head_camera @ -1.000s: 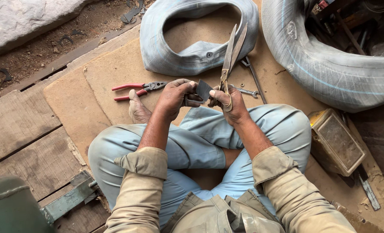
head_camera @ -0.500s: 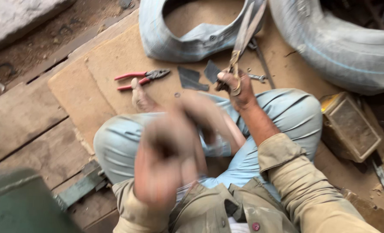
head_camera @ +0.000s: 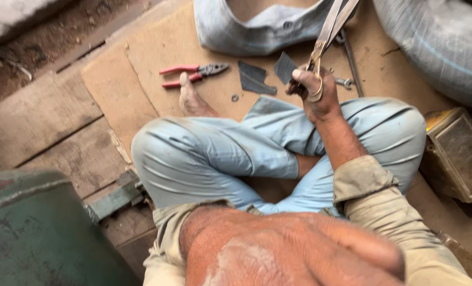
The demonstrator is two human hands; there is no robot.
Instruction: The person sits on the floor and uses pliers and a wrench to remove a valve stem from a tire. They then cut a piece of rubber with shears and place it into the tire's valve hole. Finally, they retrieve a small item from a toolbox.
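The right hand point(head_camera: 316, 94) gripped the big scissors point(head_camera: 328, 33) beside a dark rubber piece point(head_camera: 284, 67); steadying that piece would help. The left hand point(head_camera: 294, 249), blurred, looked empty.

Dull metal shears point(head_camera: 328, 32); red plastic-handled pliers point(head_camera: 192, 75); matt grey rubber tube point(head_camera: 262, 32); rough wooden floor point(head_camera: 40, 114).

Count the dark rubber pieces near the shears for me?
2: one dark rubber piece lies on the board right of the red-handled pliers; another sits beside the right hand holding the shears. Others may be hidden.
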